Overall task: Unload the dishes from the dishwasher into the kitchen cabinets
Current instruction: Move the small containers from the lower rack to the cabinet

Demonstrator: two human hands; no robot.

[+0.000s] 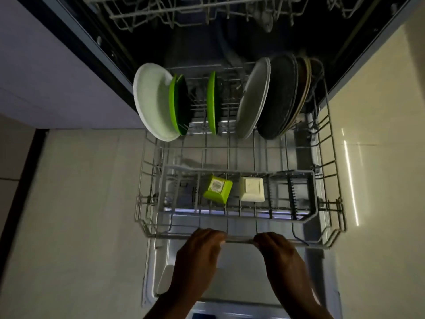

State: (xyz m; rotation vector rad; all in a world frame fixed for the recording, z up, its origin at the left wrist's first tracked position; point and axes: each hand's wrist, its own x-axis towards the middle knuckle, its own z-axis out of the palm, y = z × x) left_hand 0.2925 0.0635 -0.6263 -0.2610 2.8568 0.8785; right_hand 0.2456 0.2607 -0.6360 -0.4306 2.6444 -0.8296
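Both our left hand (197,254) and right hand (279,256) clench the grey wire lower rack's (239,241) front bar, while its upright ceramic plates (253,97), probably heavy and fragile, want a rim grip.

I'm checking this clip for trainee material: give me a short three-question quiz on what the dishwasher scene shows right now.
1. True or false: both hands grip the front rail of the lower rack.
2. How many green plates stand on edge in the rack?
A) one B) two C) four
3. Which two small items sit in the cutlery basket?

Key
1. True: the left hand and right hand curl round the front rail.
2. B: one green plate beside the white plate, another green plate alone further right.
3. A green square cup and a white square cup.
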